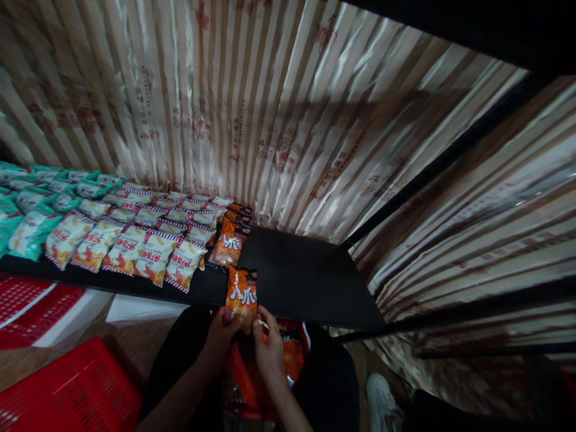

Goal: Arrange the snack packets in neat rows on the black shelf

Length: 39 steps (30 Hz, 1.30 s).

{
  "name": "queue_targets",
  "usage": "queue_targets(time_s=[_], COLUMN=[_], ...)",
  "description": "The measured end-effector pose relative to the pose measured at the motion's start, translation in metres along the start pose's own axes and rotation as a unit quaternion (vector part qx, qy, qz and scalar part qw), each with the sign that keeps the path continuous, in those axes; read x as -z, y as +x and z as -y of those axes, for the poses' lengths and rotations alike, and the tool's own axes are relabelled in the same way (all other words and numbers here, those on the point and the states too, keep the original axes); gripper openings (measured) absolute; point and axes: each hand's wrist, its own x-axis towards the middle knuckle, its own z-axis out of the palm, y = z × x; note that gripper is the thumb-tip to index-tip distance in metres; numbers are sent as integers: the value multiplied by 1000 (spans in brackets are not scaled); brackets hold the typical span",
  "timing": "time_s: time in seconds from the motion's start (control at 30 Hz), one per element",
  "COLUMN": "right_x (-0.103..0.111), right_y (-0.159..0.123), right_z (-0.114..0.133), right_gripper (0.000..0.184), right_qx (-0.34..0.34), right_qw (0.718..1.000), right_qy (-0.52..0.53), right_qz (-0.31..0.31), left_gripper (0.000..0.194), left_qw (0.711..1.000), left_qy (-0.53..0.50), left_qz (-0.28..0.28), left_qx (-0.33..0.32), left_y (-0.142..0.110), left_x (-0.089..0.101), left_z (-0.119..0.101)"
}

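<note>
Between my two hands is an orange snack bag [242, 295] with white lettering, held upright at the front edge of the black shelf [306, 270]. My left hand [221, 336] pinches its lower left corner, and my right hand [269, 345] grips the lower right side. Just behind it, a short row of matching orange bags [228, 241] leans on the shelf. Below my hands, between my knees, a red basket [256, 414] holds more orange packets [293, 359], partly hidden by my right forearm.
Left along the shelf stand rows of white snack bags [155, 255] and, farther left, green bags [33, 234]. A red crate [72, 390] sits on the floor at lower left. Striped sheeting [288, 120] hangs behind, and a black metal bar [432, 162] slants up on the right.
</note>
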Motion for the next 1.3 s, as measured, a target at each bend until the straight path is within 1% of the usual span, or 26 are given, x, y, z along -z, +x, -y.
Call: queue_targets(time_s=[0.13,0.27,0.4,0.47,0.6,0.67,0.8,0.93,1.03,1.13,1.23,1.3], right_x=[0,0,2,4,10,12,10,2,-7,-15,-24,-29], right_y=[3,6,11,13,17,19,22,27,31,35,38,41], right_z=[-8,-11,1,11,30,37,41,36,30,26,23,23], right_gripper=[35,41,50,51,49,49,46,42,41,38,37,37], right_qx=[-47,-90,-118,-127,-138,-137,-132,-114,-100,-98,-102,-100], right_qw=[998,987,970,959,928,921,920,925,928,931,937,942], right_qy=[49,121,198,234,291,298,291,292,301,304,294,285], right_qz=[10,48,72,99,186,210,225,214,198,177,158,146], left_gripper=[47,51,53,53,46,46,47,42,43,45,45,44], left_qw=[999,996,992,991,989,987,987,989,992,990,974,954], left_qy=[-19,-38,-63,-69,-61,-59,-57,-38,6,70,177,245], left_qz=[50,72,94,104,131,145,146,144,122,79,11,-43], left_qx=[4,23,51,53,45,46,34,-2,-30,-92,-143,-166], left_y=[-5,-5,1,4,6,6,6,7,13,21,25,26], left_x=[-1,1,6,9,15,16,17,18,21,26,29,30], left_z=[-9,-10,-5,-5,-8,-12,-19,-25,-25,-20,-14,-13])
